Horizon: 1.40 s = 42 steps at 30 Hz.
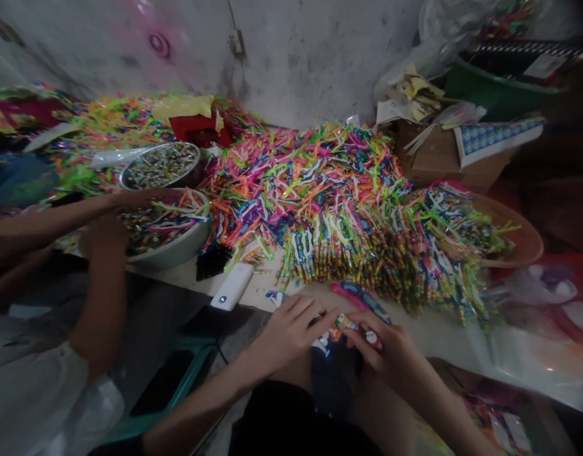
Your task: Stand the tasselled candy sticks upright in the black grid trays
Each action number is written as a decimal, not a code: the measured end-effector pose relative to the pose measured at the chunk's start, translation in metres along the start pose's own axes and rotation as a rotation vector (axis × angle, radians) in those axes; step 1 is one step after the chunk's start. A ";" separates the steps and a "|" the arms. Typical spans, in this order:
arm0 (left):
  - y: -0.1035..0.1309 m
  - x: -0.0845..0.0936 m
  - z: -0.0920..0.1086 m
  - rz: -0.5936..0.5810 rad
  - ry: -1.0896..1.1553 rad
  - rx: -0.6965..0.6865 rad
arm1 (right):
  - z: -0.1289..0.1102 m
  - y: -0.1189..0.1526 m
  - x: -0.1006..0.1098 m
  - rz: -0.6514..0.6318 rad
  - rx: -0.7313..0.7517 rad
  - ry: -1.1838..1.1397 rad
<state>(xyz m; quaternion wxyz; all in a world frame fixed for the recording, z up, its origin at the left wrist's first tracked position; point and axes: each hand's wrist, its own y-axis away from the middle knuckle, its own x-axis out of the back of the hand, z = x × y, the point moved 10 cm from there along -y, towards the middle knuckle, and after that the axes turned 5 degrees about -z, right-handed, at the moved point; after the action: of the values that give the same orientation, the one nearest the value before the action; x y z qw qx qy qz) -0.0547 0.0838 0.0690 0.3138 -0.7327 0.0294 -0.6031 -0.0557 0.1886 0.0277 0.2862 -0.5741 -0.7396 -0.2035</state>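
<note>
Near the table's front edge, my left hand (296, 326) is closed, its fingertips at a small patterned tube (346, 322). My right hand (384, 342) pinches that tube from the other side. A pink and white rounded end (373, 341) shows between my right fingers; its kind cannot be made out. White and blue strips (324, 345) hang below my hands. Just beyond lies a pink and blue strip-like piece (360, 301). Behind it, many similar tubes (348, 263) with coloured strips lie in a row, backed by a large heap of coloured strips (301, 164).
A white power-bank-like block (232, 286) lies to the left. Another person's arms (104, 253) reach into a white basin (177, 250); a metal bowl (161, 168) of small pieces stands behind. On the right are an orange basin (524, 237) and a cardboard box (434, 155).
</note>
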 end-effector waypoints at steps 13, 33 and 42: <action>0.010 -0.034 0.000 -0.166 -0.013 -0.107 | 0.017 -0.010 -0.029 -0.174 -0.022 0.194; 0.142 -0.139 -0.122 0.241 1.418 1.448 | 0.084 -0.198 -0.081 -0.008 -0.355 0.564; 0.120 -0.112 -0.150 0.007 0.790 1.071 | 0.092 -0.175 -0.084 0.036 -0.221 0.147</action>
<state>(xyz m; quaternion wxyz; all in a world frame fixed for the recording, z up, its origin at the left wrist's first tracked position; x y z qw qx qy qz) -0.1804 -0.0288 -0.0760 0.6020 -0.1995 -0.1594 -0.7566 -0.2277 0.1399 -0.0920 0.2782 -0.5989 -0.6793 -0.3200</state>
